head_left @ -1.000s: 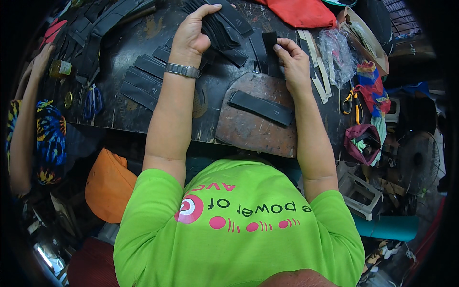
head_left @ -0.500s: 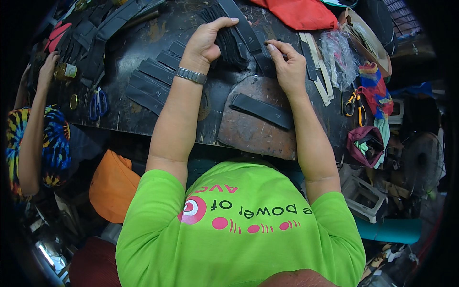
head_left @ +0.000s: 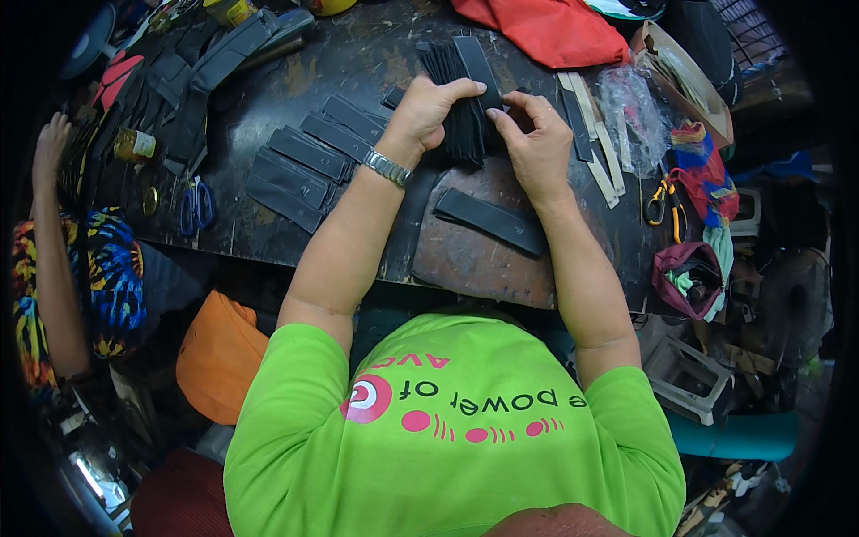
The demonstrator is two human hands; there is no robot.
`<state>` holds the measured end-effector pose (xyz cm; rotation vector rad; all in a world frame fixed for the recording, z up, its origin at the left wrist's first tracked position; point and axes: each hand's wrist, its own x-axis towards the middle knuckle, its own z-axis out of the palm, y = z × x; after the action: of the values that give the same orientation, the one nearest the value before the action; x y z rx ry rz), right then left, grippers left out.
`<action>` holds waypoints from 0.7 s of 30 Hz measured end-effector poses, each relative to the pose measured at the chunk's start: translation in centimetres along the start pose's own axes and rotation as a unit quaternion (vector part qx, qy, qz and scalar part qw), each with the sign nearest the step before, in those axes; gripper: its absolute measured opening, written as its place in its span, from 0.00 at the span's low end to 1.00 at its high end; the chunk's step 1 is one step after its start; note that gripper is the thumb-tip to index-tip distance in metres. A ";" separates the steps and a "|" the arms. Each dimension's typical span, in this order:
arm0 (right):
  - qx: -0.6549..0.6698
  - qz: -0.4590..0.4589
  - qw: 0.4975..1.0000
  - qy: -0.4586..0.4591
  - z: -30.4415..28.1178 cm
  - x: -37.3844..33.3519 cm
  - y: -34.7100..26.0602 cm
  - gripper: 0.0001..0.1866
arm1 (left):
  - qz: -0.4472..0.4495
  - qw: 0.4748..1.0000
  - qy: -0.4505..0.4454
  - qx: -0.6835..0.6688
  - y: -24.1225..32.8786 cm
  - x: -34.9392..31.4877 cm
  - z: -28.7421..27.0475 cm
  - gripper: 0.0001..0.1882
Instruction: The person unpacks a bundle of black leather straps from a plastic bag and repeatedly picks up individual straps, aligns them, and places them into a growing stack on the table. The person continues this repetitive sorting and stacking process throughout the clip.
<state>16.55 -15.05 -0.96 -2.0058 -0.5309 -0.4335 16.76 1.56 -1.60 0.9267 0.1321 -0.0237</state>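
My left hand [head_left: 424, 125] grips an upright bundle of black flat strips [head_left: 458, 121], its thumb across the front of the nearest one. The strips look like leather or a similar sheet material and fan out at the top left. My right hand [head_left: 535, 148] is close against the bundle's right edge, thumb and forefinger bent in a pinch. What lies between those fingertips is too small and dark to make out. Below the hands, a folded black strip [head_left: 490, 221] rests on a worn brown board [head_left: 465, 259]. Left of my wrist, overlapping black strips [head_left: 300, 161] lie in rows.
Blue-handled scissors [head_left: 196, 208], a jar [head_left: 134, 145] and black pieces lie on the left of the dark table [head_left: 259, 224], near another person's arm [head_left: 55, 259]. To the right are pale strips [head_left: 601, 148], clear plastic [head_left: 633, 116], yellow-handled pliers [head_left: 664, 204] and a red cloth [head_left: 546, 31].
My left hand has moved right and down with the bundle, which now stands more upright. My right hand has moved slightly down, staying beside it. The whole view has shifted a little.
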 end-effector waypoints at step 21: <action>0.296 0.141 0.943 -0.056 -0.2 0.7 1.6 0.21 | -0.051 0.998 -0.027 0.018 0.0 0.0 -0.2 0.10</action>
<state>17.93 -15.76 -1.67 -1.4917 -0.3758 0.0246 16.78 1.72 -1.68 0.9533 0.1282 -0.1463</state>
